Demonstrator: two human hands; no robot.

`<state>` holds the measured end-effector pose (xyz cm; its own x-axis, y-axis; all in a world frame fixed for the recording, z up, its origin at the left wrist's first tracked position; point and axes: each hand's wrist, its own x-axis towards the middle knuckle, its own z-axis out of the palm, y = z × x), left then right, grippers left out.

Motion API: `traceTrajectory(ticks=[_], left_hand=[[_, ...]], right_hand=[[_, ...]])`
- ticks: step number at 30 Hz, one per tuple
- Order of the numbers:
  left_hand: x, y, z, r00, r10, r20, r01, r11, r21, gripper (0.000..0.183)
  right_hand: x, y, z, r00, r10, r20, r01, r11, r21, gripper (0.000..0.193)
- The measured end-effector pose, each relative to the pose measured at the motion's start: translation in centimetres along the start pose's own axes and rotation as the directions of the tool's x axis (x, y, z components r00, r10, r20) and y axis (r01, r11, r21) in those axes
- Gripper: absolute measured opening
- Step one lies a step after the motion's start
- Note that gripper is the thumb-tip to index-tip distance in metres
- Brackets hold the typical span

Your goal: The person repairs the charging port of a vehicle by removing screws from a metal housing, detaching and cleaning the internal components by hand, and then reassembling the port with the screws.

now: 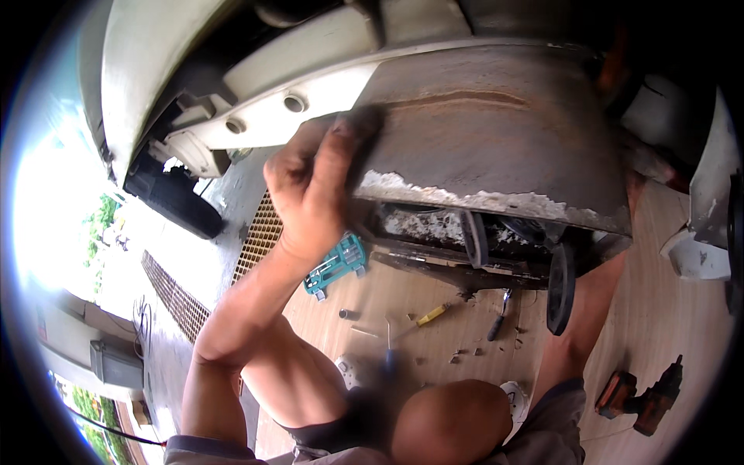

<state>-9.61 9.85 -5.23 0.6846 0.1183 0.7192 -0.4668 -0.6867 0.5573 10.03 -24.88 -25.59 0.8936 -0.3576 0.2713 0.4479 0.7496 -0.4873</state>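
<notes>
In front of me is a large, dirty grey metal housing [480, 132], with a rusty crease across its top and flaky white crust along its near edge. Its near end is open, and black loop-shaped pieces [559, 291] hang out of the dark inside. My left hand [314, 174] is closed on the housing's left side, thumb up, some fingers hidden behind it. My right forearm [593, 310] runs up along the other side of the housing. The right hand [649, 161] is mostly hidden and blurred there, so its fingers cannot be made out.
On the wood-look floor lie a teal socket case [337, 266], a yellow-handled screwdriver [432, 314], a ratchet [500, 314], several small bits and a cordless drill [643, 395]. A vehicle's pale frame [294, 102] and black tyre [174, 198] are at upper left, near floor gratings [177, 294].
</notes>
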Motion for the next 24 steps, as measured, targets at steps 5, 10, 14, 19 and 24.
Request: traceTrajectory(ticks=[5, 10, 14, 19, 24], left_hand=[[-0.2, -1.6, -0.5, 1.000, -0.013, -0.004, 0.013, 0.998, -0.054, 0.037], [0.1, -1.2, -0.1, 1.000, 0.026, -0.014, -0.027, 0.997, -0.070, 0.040], [0.2, -1.2, 0.3, 0.999, 0.047, -0.014, -0.048, 0.997, -0.053, 0.041], [0.1, -1.5, -0.1, 0.996, 0.082, -0.042, -0.083, 0.996, -0.034, 0.032], [0.1, -1.4, 0.1, 0.996, 0.093, -0.006, -0.093, 0.993, -0.075, 0.038]], right_hand=[[0.9, 1.8, 0.9, 1.000, 0.012, 0.008, -0.012, 0.998, 0.068, 0.020], [2.6, 1.1, 1.7, 0.999, -0.035, 0.011, 0.033, 0.990, 0.137, 0.020], [3.9, 1.0, 2.0, 0.999, -0.040, 0.006, 0.038, 0.979, 0.199, 0.020], [3.4, 2.7, 3.1, 1.000, -0.009, -0.015, 0.013, 0.949, 0.315, 0.020], [3.0, 4.3, 4.2, 0.999, 0.025, -0.023, -0.012, 0.887, 0.462, 0.021]])
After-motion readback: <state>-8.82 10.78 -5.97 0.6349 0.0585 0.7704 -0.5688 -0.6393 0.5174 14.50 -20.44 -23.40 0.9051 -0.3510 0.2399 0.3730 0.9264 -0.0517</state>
